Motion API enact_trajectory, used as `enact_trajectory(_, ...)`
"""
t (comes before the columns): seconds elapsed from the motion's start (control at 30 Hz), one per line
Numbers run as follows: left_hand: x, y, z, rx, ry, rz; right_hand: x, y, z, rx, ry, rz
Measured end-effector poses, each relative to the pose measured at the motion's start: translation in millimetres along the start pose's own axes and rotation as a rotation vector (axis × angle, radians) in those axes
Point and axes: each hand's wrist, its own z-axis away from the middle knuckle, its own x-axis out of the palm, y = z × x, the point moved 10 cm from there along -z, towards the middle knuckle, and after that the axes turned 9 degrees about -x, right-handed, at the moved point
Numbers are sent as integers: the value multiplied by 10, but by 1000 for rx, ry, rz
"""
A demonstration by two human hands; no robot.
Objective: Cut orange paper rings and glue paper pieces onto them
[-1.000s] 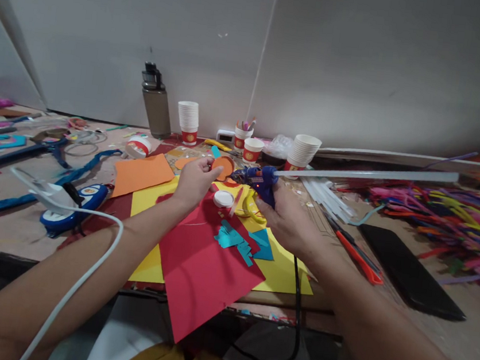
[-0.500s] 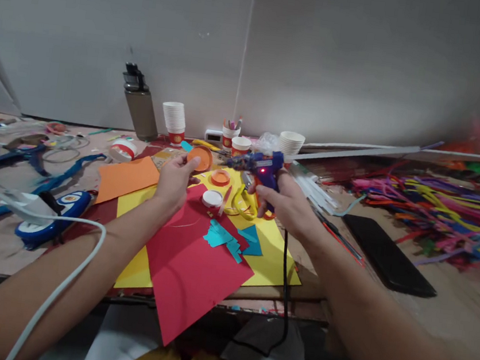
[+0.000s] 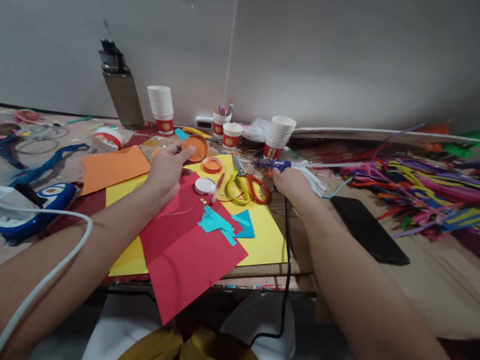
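My left hand (image 3: 166, 171) pinches a round orange cap (image 3: 195, 148), its hollow side facing me. A short light-blue paper strip (image 3: 181, 134) sticks out at its upper left. To the right, my right hand (image 3: 290, 181) is closed around a blue glue gun (image 3: 277, 164), now low over the table with its nozzle pointing left. Its black cord (image 3: 288, 237) hangs over the front edge. Between the hands lie another orange cap (image 3: 213, 165), a white cap (image 3: 204, 186), a red pen (image 3: 217, 188), and yellow scissors (image 3: 239, 187) beside red-handled ones (image 3: 260, 189).
Blue paper strips (image 3: 217, 224) lie on red paper (image 3: 191, 261) over yellow sheets (image 3: 265, 243). Stacked paper cups (image 3: 280, 132), a bottle (image 3: 122, 94) and a pen cup (image 3: 221, 124) stand along the wall. A black phone (image 3: 368, 229) and many pipe cleaners (image 3: 433, 193) lie right.
My right hand has moved away from the left one and lowered the glue gun to the table on the right, uncovering the scissors. My left hand still holds the orange cap.
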Motion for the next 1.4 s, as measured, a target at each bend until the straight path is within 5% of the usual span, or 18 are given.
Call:
enact_trajectory(0.1,-10,-2,-12,-2,8,-9,-230,-21,90,100,110,152)
enact_trajectory(0.17,-16,-7,-20,-1,8,-14,-341,-358,160,-105,132,107)
enact_trajectory(0.27,-4,-21,-24,2,-12,-29,-93,-881,403,-388,-225,-207)
enact_trajectory(0.37,26,-25,-17,9,-41,-37,158,-1162,694,-514,-490,-244)
enact_trajectory(0.73,15,-47,-43,-25,-29,-7,249,-1131,805,-343,-597,-116)
enact_trajectory(0.87,53,-58,-18,-36,-50,-4,135,-1110,728,-380,-456,-230)
enact_trajectory(1.17,206,-62,68,-5,-137,-18,-30,-1102,404,-144,-1,-983)
enact_trajectory(1.4,188,-32,81,27,-109,-70,108,-1259,196,-95,74,-1113)
